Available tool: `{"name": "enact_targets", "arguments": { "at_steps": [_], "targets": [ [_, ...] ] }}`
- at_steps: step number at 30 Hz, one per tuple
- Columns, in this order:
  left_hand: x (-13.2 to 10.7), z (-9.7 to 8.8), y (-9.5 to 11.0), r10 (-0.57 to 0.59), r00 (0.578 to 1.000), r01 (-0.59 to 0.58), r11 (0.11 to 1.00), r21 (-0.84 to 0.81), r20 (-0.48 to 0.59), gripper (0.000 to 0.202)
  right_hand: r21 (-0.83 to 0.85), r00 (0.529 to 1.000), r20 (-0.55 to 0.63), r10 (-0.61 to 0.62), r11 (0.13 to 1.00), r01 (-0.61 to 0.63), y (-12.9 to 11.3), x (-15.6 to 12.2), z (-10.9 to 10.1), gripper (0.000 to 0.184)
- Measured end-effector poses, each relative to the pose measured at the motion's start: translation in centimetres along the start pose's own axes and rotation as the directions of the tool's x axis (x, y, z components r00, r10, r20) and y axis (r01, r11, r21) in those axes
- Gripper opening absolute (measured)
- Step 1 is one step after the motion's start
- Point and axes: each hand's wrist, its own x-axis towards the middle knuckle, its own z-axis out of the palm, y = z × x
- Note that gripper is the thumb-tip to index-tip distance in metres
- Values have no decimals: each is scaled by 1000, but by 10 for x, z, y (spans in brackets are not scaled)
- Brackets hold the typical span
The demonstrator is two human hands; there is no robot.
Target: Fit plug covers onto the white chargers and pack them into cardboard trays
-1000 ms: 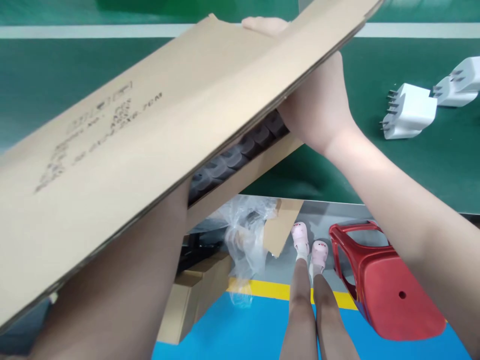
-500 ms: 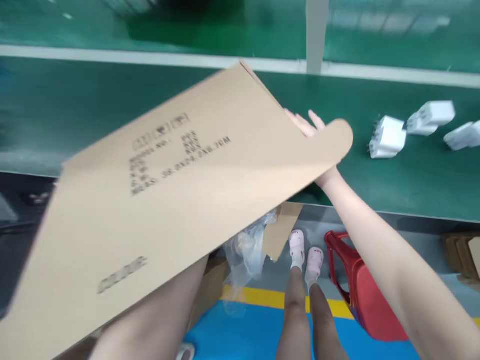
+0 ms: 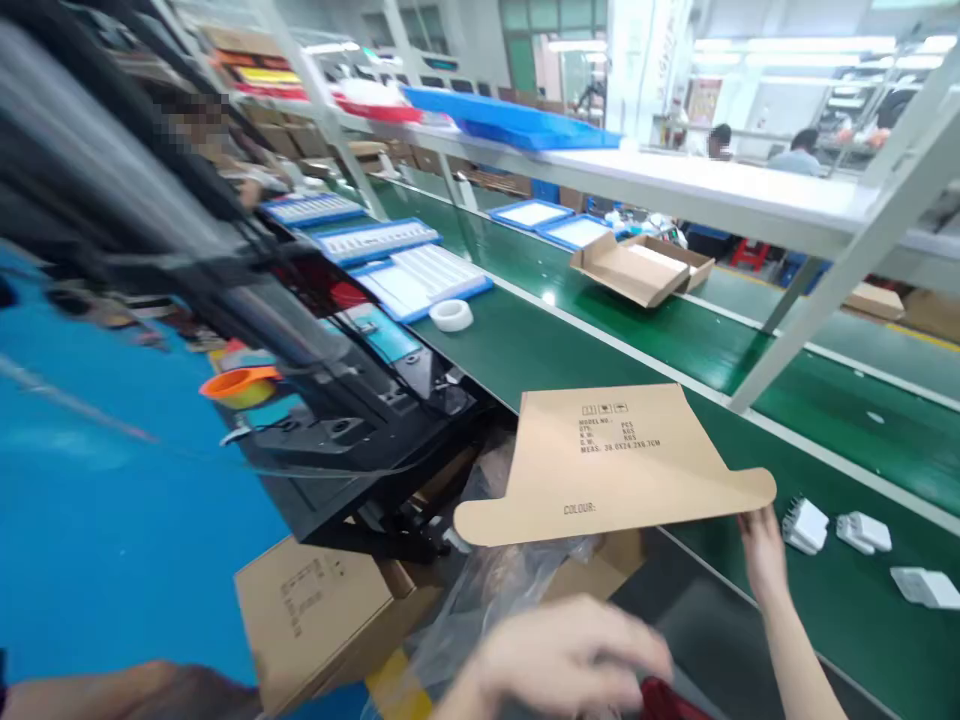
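A brown cardboard box (image 3: 622, 450) with rounded side tabs and black print sits at the near edge of the green workbench, its front part over the edge. My right hand (image 3: 761, 550) is at its right tab; the fingertips go under the tab and are partly hidden. Below the box, my left hand (image 3: 570, 655) is apart from it, blurred, with fingers stretched rightward and nothing visible in them. Several white plug-like adapters (image 3: 806, 525) lie on the bench just right of my right hand.
A black machine (image 3: 337, 400) stands to the left, near a white tape roll (image 3: 451, 316) and blue-edged trays (image 3: 420, 280). Another carton (image 3: 315, 610) and clear plastic (image 3: 480, 600) lie below. An open box (image 3: 637, 270) and a slanted post (image 3: 840, 240) are beyond. Other people sit farther back.
The view has swung up and left. The box, formerly tilted close to the camera, now appears lower and farther off. My left hand, hidden before, shows apart from it; the right stays by its tab.
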Motion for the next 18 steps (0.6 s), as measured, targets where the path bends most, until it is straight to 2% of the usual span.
{"name": "enact_targets", "arguments": {
  "at_steps": [1, 3, 5, 6, 8, 11, 14, 18],
  "targets": [
    [-8, -20, -4, -7, 997, 12, 998, 61, -82, 30, 17, 998, -59, 2, 1000, -1, 5, -6, -17, 54],
    [-7, -56, -21, -63, 956, 113, 980, 161, -285, 34, 28, 989, -147, -1, 1000, 6, 11, 0, -46, 55],
    [9, -80, -45, -106, 899, 214, 953, 215, -425, 37, 7, 989, -135, -58, 998, 59, 5, 30, -60, 58],
    [20, -85, -57, -119, 876, 253, 938, 237, -468, 40, -8, 991, -80, -110, 994, 110, -3, 49, -59, 60],
    [41, -84, -80, -134, 837, 318, 908, 272, -531, 43, -30, 967, 98, -236, 970, 239, -24, 87, -44, 57],
    [55, -67, -105, -127, 806, 362, 879, 311, -578, 44, -54, 880, 347, -325, 930, 364, -47, 123, -5, 48],
    [54, -57, -118, -107, 807, 355, 874, 332, -580, 46, -109, 830, 474, -295, 915, 388, -50, 130, 19, 51],
    [54, -58, -126, -104, 815, 334, 889, 314, -570, 50, -169, 786, 565, -250, 898, 406, -41, 130, 21, 56]
  ]
}}
